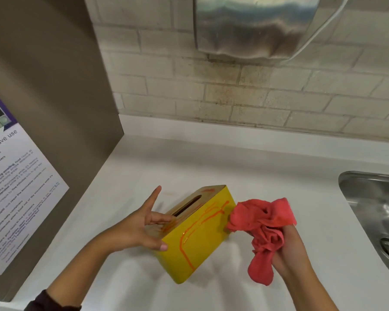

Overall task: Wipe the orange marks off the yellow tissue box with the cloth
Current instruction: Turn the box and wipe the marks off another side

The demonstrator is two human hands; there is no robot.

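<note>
The yellow tissue box (pixel 209 241) with a wooden slotted lid lies on the white counter, one long side facing me. Wet orange marks (pixel 195 230) run in lines along that side, and a fainter smear shows on the lid. My left hand (pixel 142 230) steadies the box at its near left end, thumb against the corner and fingers on the lid, index finger pointing up. My right hand (pixel 288 252) grips a bunched red cloth (pixel 263 223), and the cloth's upper part touches the right end of the box.
A steel sink (pixel 375 216) is set into the counter (pixel 234 158) at the right. A brown cabinet side with a printed microwave notice (pixel 16 182) stands on the left. A metal dispenser (pixel 254 25) hangs on the brick wall behind.
</note>
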